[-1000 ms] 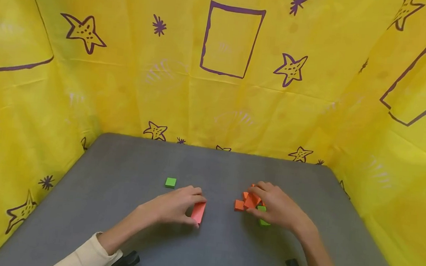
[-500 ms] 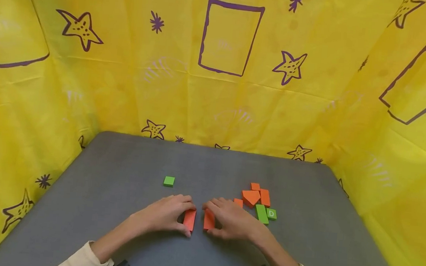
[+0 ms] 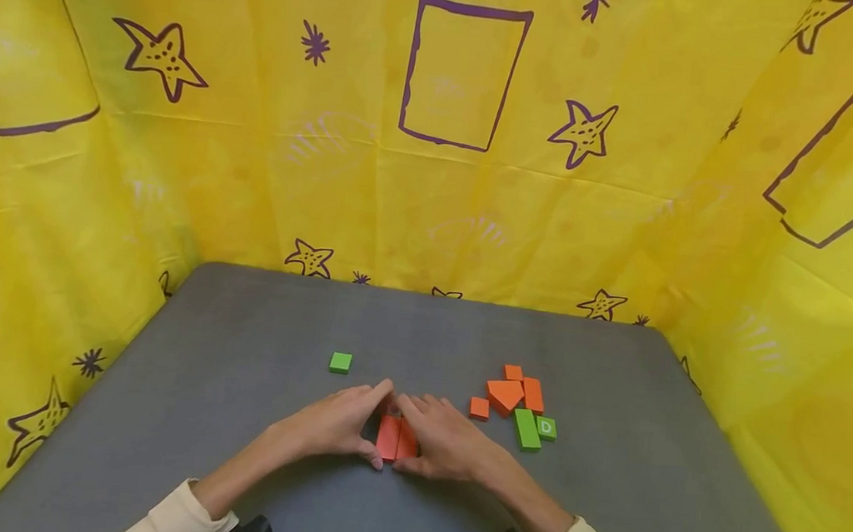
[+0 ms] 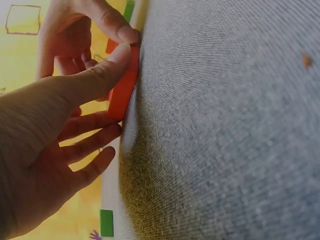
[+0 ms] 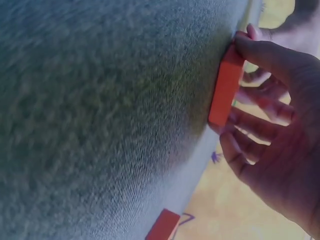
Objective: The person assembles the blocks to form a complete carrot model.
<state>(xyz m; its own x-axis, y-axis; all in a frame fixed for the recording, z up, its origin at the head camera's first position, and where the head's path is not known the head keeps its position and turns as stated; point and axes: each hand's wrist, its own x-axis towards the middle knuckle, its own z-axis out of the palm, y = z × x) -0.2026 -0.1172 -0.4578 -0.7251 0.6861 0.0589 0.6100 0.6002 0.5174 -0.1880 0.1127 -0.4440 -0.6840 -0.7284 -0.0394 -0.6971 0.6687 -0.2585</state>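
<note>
Two red rectangular blocks lie side by side, long edges together, on the grey table between the hands. My left hand (image 3: 335, 422) holds the left block (image 3: 387, 438), thumb at its near end and fingers toward the far end. The left wrist view shows that thumb (image 4: 117, 55) on the red block (image 4: 124, 92). My right hand (image 3: 450, 442) holds the right block (image 3: 407, 441) the same way. In the right wrist view its thumb (image 5: 247, 47) sits on one end of the block (image 5: 227, 90), and fingertips are at the other. The two hands' fingertips nearly meet.
To the right lies a loose group: a five-sided orange block (image 3: 504, 396), several smaller orange blocks (image 3: 533, 395), a green rectangular block (image 3: 526, 431) and a green block marked D (image 3: 546, 428). A green square block (image 3: 340, 363) lies behind the left hand. Yellow cloth (image 3: 430, 216) surrounds the grey table (image 3: 257, 319).
The right hand has left the group at right, bringing a red block to the middle. The left hand's block shifted slightly; the gap between both blocks has closed.
</note>
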